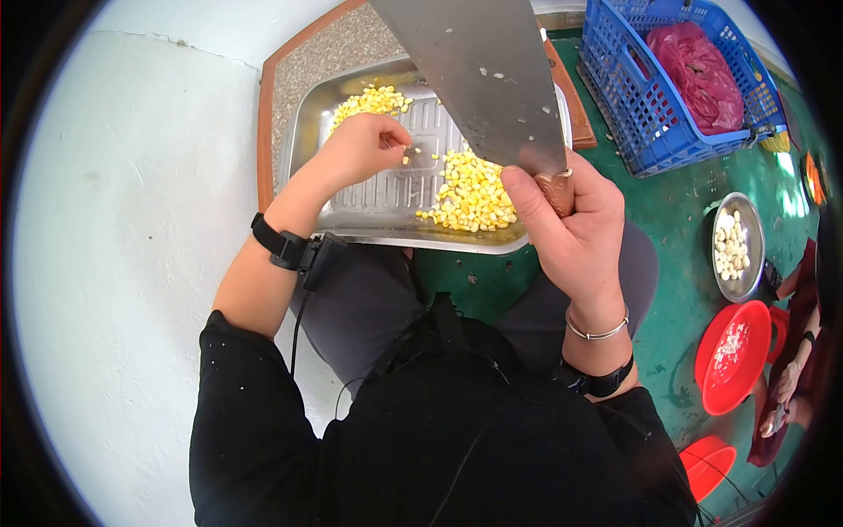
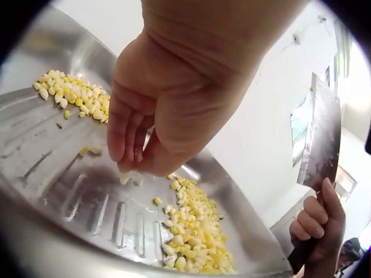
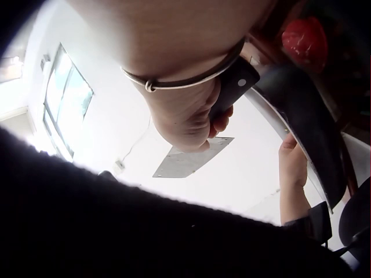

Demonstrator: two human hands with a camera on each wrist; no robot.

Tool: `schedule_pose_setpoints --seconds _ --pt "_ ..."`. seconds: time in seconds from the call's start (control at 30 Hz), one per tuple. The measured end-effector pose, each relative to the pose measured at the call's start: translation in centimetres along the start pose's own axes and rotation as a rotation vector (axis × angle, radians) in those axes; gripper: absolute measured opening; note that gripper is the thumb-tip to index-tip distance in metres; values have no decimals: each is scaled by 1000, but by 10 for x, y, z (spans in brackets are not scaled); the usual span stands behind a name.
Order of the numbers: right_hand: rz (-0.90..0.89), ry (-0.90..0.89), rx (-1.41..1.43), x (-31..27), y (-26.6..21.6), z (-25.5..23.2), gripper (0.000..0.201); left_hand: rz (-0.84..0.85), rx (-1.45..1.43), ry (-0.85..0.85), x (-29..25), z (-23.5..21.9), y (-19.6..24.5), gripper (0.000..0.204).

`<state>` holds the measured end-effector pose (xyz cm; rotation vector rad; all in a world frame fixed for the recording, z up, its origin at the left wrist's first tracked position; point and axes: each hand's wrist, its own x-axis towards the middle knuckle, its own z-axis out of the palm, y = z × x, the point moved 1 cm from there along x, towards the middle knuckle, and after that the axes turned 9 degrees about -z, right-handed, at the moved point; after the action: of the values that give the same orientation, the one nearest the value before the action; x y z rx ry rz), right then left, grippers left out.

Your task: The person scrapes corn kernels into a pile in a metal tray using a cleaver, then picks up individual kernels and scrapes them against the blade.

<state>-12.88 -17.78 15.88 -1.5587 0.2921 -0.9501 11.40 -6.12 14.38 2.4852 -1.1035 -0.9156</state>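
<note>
From the head view, my right hand (image 1: 575, 224) holds a cleaver (image 1: 487, 79) by its handle, blade raised over a steel tray (image 1: 369, 198) of corn kernels (image 1: 470, 198). From my left wrist, my left hand (image 2: 156, 124) pinches kernels above the tray floor. From my right wrist, my grip wraps the dark handle (image 3: 235, 87).

It looked like a food-prep area. Floor-level work showed it: a steel tray (image 1: 351, 211) of corn kernels (image 1: 470, 193), a cleaver (image 1: 483, 79) and 2 red basins (image 1: 733, 356) (on green flooring).
</note>
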Motion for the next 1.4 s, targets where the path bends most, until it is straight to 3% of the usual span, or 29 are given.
schedule_pose_setpoints --seconds 0.1,0.17,0.2,0.27,0.47,1.4 --pt "21 -23 -13 0 0 -2 21 -77 -112 28 -13 -14 12 19" --pt "8 -28 -7 0 2 0 22 -67 -668 -23 -25 -20 19 20" --pt "-1 -36 -3 0 3 1 22 -65 -666 -20 -32 -22 24 20" --pt "-20 -61 -33 1 1 2 22 36 -957 -56 -46 -26 32 23" --pt "-57 -154 -69 1 -4 4 22 175 -1234 -81 -66 -24 44 20" --pt "-123 -163 -117 -2 -6 2 22 143 -1112 -91 -78 -26 53 13"
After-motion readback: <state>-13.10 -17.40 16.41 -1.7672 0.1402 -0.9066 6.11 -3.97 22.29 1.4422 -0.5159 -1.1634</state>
